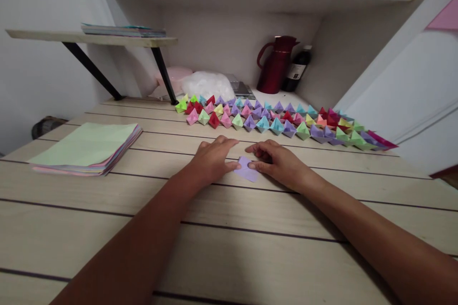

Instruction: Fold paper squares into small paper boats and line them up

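A small folded piece of purple paper (246, 175) lies on the slatted tabletop (229, 252) between my hands. The thumb of my left hand (213, 158) touches its left side, while the fingers stretch forward, apart from the thumb. From the other side, my right hand (281, 161) rests its thumb on the paper. Its index finger points forward, clear of the thumb, and the other fingers are loosely bent and partly hidden. Beyond my hands stand several rows of small folded paper boats (263, 125) in purple, pink, red, green, blue and yellow.
At left lies a stack of coloured paper sheets (86, 145), light green on top. A small raised shelf (121, 39) with black brackets stands behind it. Further back are a dark red thermos jug (275, 69), a dark bottle (297, 71) and a white plastic bag (207, 85).
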A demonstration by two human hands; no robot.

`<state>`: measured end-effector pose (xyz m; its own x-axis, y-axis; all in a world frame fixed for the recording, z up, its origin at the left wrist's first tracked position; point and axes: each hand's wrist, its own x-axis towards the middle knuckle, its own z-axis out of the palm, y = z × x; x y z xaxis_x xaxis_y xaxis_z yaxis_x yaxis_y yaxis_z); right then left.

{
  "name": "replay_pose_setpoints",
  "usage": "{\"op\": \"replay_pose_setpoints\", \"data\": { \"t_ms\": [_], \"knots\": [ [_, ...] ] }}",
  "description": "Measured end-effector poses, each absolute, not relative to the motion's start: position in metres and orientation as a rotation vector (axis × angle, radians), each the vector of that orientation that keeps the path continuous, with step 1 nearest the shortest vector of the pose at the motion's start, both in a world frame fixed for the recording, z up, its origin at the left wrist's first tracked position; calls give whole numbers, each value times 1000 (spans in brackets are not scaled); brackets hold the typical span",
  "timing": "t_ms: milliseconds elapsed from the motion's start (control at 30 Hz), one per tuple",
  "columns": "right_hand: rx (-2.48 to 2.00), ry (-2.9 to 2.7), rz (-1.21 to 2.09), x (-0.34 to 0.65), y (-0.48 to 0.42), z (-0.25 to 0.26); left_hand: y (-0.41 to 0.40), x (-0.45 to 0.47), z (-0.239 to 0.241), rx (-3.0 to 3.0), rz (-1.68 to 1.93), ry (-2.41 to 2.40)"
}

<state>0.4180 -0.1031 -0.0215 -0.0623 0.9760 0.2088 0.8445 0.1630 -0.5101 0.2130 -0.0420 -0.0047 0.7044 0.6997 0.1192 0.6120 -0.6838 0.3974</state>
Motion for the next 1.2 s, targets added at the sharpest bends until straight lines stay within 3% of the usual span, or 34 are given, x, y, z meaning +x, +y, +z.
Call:
{"op": "replay_pose_setpoints", "data": {
  "t_ms": [933, 1200],
  "knots": [
    [-1517, -1937, 514, 415, -104, -18, -47, 225, -15, 2507, 530, 1056],
    [-1418, -1771, 701, 416, -105, -15, -46, 228, -16, 2450, 608, 1070]
  ]
}}
